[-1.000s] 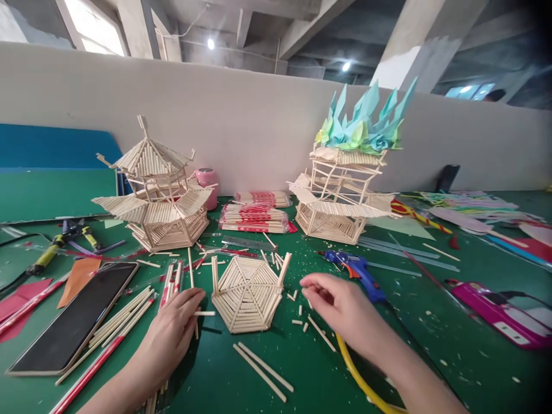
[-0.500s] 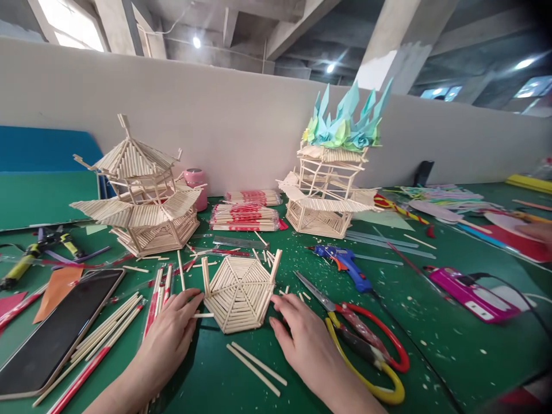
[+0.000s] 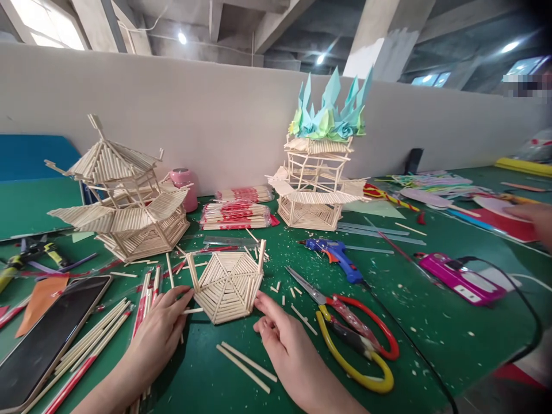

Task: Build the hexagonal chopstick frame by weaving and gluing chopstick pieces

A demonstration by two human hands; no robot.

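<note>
The green table (image 3: 448, 328) gives a firm, flat bed for careful work, and the hexagonal stick panel (image 3: 228, 286) lies flat on it, between the two hands. Behind the panel to its left stands a roofed stick pagoda (image 3: 125, 221); behind it to its right, another pagoda (image 3: 317, 198) wearing a paper crown (image 3: 330, 115), both best kept clear of the elbows. At the panel's left edge, the left hand (image 3: 158, 325) has its fingers bent close together; whether it pinches the short stick (image 3: 194, 311) showing beneath it, I cannot tell. At the right edge, the right hand (image 3: 288, 339) is loosely parted, with nothing seen in its grasp; contact is hard to judge. Light, even pressure from both sides should steady the panel without flexing its seams. The scissors (image 3: 351, 322) and the glue gun (image 3: 338, 253) lie to the panel's right, so that wrist should move with care. The left post (image 3: 192, 272) and right post (image 3: 261, 257) at the panel's corners look easily knocked; better to grip low. Loose sticks (image 3: 246, 372) lie in front of the panel, small offcuts (image 3: 293, 292) to its right; neither should slip underneath.
</note>
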